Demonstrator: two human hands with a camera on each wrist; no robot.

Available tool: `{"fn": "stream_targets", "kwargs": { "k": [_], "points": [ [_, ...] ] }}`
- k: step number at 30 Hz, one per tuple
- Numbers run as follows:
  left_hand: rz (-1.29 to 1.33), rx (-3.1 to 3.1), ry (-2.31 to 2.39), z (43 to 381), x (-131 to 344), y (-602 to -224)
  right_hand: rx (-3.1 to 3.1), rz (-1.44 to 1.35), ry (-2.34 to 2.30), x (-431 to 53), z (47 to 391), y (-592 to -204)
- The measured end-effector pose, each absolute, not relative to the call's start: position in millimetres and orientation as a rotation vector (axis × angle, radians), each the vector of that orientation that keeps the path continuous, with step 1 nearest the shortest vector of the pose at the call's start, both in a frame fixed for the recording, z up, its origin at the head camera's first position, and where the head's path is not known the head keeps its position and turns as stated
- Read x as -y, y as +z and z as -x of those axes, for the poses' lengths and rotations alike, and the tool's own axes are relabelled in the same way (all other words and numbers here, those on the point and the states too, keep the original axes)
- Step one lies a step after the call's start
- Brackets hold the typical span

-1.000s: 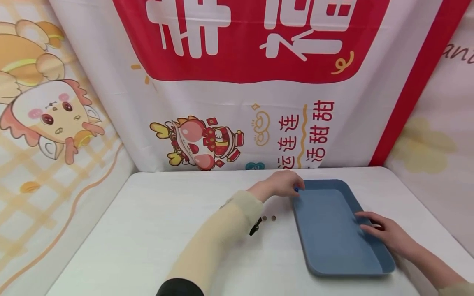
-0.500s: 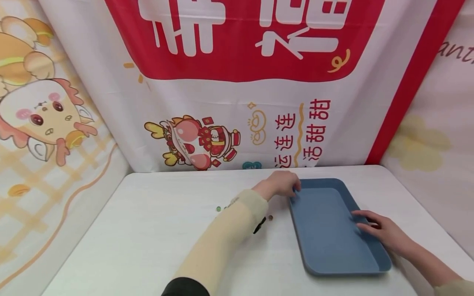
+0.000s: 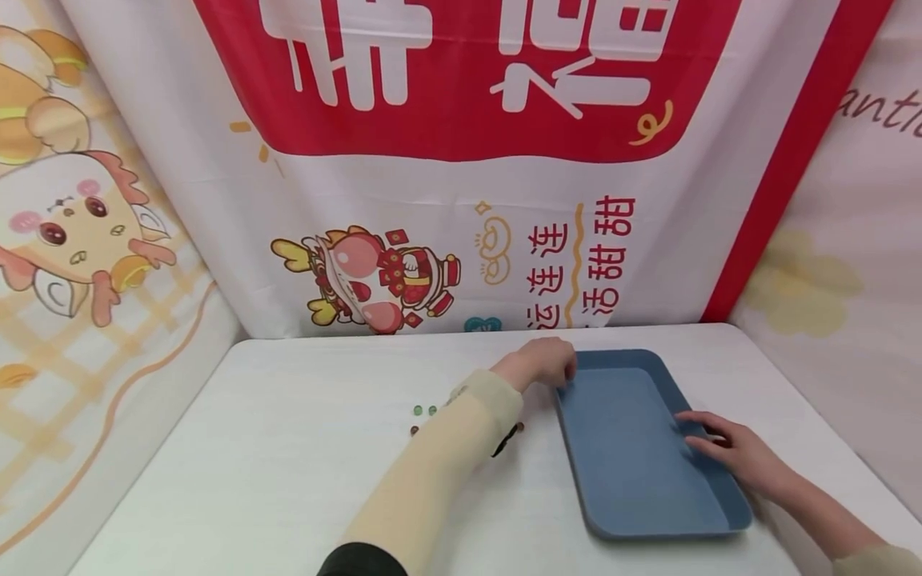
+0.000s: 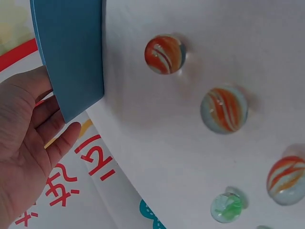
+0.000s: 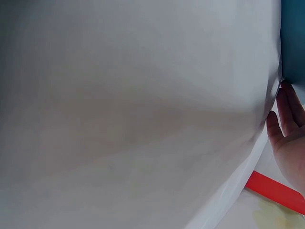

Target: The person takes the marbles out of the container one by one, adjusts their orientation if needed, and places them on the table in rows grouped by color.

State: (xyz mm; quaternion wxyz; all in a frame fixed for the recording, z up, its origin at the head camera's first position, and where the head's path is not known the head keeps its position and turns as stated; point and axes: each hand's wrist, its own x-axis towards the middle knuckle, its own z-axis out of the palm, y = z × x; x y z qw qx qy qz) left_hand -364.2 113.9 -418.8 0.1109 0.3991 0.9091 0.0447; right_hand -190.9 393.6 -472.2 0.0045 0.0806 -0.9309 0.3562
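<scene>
A blue rectangular tray (image 3: 634,448) lies on the right of the white table. At its far left corner, my left hand (image 3: 547,360) grips the rim; in the left wrist view this hand (image 4: 28,129) has fingers on both sides of the tray wall (image 4: 71,57). My right hand (image 3: 742,452) holds the right rim, with two fingertips inside the wall. The right wrist view shows more fingers of that hand (image 5: 290,129) against the outside. Glass marbles lie left of the tray: an orange-swirled marble (image 4: 164,55), another orange-swirled marble (image 4: 224,109) and a green marble (image 4: 227,207) among several.
The white table (image 3: 288,464) ends at a fabric banner (image 3: 403,176) with red printing behind it. Printed cloth walls (image 3: 108,400) stand left and right. My left sleeve (image 3: 432,464) crosses over the table and covers some of the marbles' area.
My left hand has closed further over the tray corner, and its forearm has shifted right, uncovering marbles on its left. The whole view slides slightly left. My right hand stays on the rim.
</scene>
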Motion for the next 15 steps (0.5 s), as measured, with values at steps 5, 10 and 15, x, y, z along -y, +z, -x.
{"fn": "stream_targets", "kwargs": {
  "k": [5,10,15],
  "points": [
    [-1.176,-2.668,0.117,364.3,-114.4,-417.8,2.935,-0.242,1.099,-392.1,191.5,-469.7],
    [-1.2,-2.664,0.148,364.3,-112.7,-418.7,2.956,-0.227,1.106,-391.0,190.5,-469.5],
    [-1.258,-2.691,0.095,364.9,-112.4,-419.6,2.954,-0.219,1.106,-391.1,190.3,-469.9]
  ]
}}
